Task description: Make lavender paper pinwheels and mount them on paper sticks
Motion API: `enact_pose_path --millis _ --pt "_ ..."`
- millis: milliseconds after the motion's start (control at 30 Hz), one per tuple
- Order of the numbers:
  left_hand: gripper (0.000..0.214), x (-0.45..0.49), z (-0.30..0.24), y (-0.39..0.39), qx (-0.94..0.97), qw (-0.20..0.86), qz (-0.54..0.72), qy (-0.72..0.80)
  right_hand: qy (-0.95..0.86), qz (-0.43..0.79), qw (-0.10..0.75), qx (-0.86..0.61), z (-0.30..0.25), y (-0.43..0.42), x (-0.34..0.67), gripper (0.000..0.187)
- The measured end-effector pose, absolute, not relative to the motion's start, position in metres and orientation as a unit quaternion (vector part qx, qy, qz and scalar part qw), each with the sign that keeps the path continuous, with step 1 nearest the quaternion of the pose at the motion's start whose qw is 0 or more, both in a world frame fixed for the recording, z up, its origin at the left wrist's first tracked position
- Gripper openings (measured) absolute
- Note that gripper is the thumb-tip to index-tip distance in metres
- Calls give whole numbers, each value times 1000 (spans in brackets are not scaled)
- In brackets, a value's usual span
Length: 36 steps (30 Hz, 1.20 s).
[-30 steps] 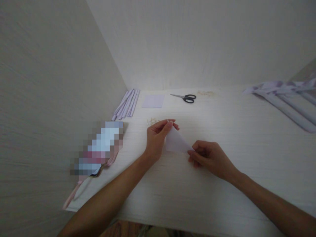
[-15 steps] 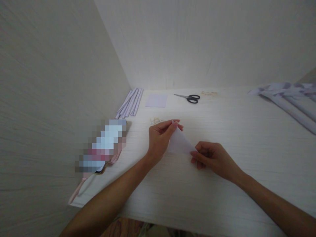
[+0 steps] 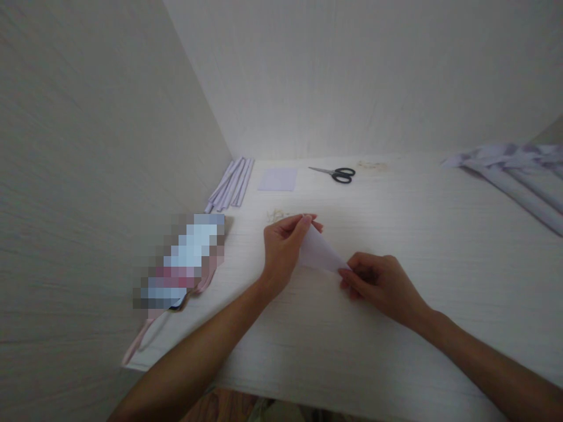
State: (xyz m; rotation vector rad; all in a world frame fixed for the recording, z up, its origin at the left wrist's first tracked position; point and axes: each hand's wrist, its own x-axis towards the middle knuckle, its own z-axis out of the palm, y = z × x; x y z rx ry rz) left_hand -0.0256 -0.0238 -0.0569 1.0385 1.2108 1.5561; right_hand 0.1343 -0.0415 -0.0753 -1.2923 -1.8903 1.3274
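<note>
A pale lilac sheet of paper [image 3: 320,252] is stretched between my two hands above the table, its upper edge sloping down to the right. My left hand [image 3: 284,246] pinches the upper left corner between thumb and fingers and hides part of that side. At the lower right corner, my right hand [image 3: 367,275] grips the paper between thumb and forefinger, the other fingers curled beneath. Just behind the left hand lies a small heap of thin tan bits [image 3: 277,215], perhaps rubber bands.
On the white table [image 3: 431,258], black-handled scissors [image 3: 343,174] and a square of lilac paper [image 3: 277,179] lie at the back. Rolled paper sticks [image 3: 231,184] rest by the left wall, near a blurred phone [image 3: 187,258]. More paper rolls [image 3: 519,187] are at right.
The paper's slant has shifted slightly and it looks a little narrower between the hands. My left hand has moved slightly left; both hands keep their hold.
</note>
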Motion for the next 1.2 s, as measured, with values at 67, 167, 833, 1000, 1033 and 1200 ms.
enact_pose_path --millis 67,167,833,1000,1033,1200 --pt "20 -26 -57 -24 419 438 626 492 -698 476 246 -475 -76 -42 134 21" --pt "20 -26 -57 -24 423 430 623 497 -704 465 249 -476 -77 -41 134 21" --pt "20 -33 -60 -21 441 431 619 487 -684 492 241 -482 -71 -40 131 20" --pt "19 -37 -61 -18 455 425 620 478 -682 499 241 -477 -71 -38 134 19" --pt "19 -37 -61 -18 456 425 620 476 -680 503 242 -476 -70 -38 134 19" --pt "18 -37 -59 -17 450 436 621 471 -667 527 243 -467 -67 -37 134 18"
